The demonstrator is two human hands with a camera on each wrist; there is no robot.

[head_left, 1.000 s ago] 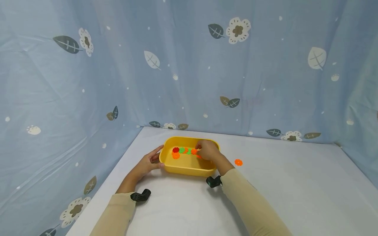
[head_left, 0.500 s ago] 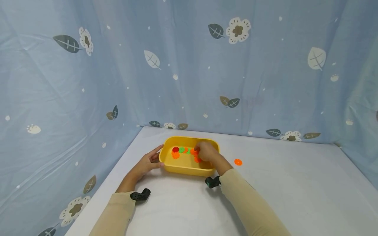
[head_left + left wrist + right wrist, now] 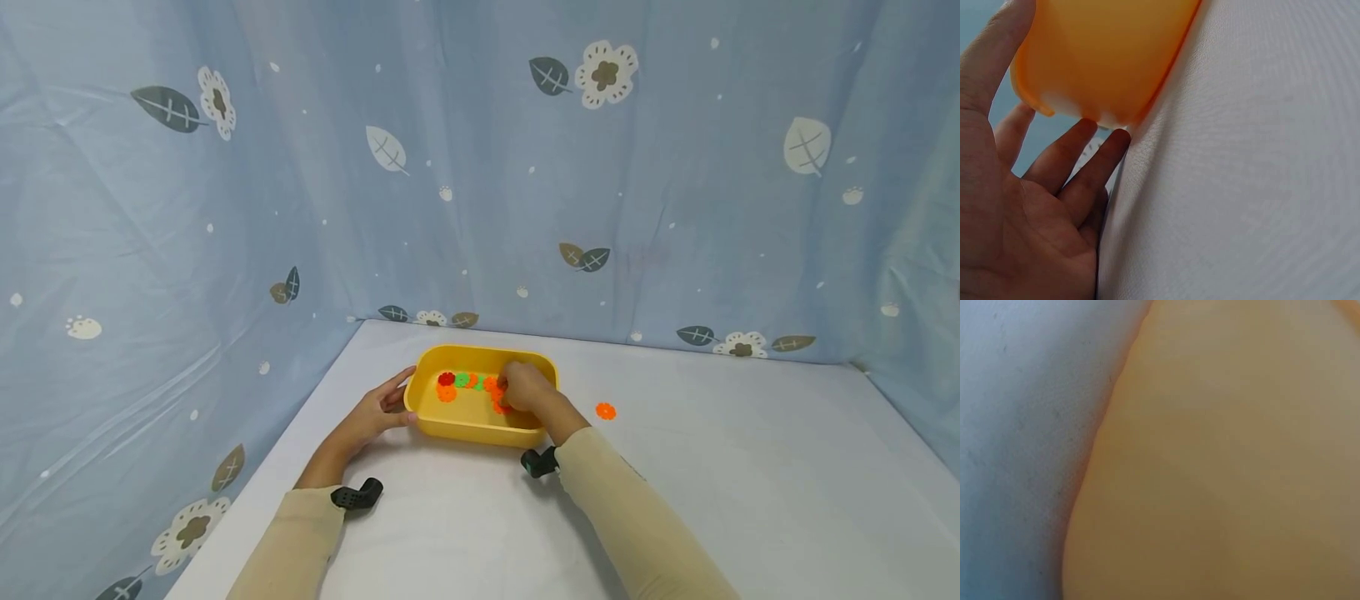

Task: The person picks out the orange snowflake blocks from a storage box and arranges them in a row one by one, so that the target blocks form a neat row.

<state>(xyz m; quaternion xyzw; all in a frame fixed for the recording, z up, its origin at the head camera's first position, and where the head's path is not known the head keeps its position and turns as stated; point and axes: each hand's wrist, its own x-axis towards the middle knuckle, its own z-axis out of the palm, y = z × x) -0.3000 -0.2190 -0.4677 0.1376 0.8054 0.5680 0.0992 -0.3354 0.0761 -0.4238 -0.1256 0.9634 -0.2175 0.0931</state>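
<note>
A yellow plastic bin (image 3: pixel 480 432) stands on the white table, with several small flower-shaped discs inside. My left hand (image 3: pixel 372 417) touches its left end; in the left wrist view the fingers are extended, their tips against the bin's wall (image 3: pixel 1104 56). My right hand (image 3: pixel 528 392) reaches into the bin's right half, fingers pointing down at orange discs (image 3: pixel 499 402). Its fingertips are partly hidden. To the left lie a red disc (image 3: pixel 446 379), an orange disc (image 3: pixel 446 393) and a green disc (image 3: pixel 462 380). Only bin wall (image 3: pixel 1210 475) and cloth show in the right wrist view.
One orange disc (image 3: pixel 605 411) lies on the white tablecloth (image 3: pixel 712 467), right of the bin. A blue patterned curtain (image 3: pixel 480 208) hangs behind the table and along its left side. Each wrist wears a black camera (image 3: pixel 357 495).
My right hand has shifted slightly within the bin, and the orange discs by its fingers have moved a little, showing more towards the front. The left hand stays at the bin's left end.
</note>
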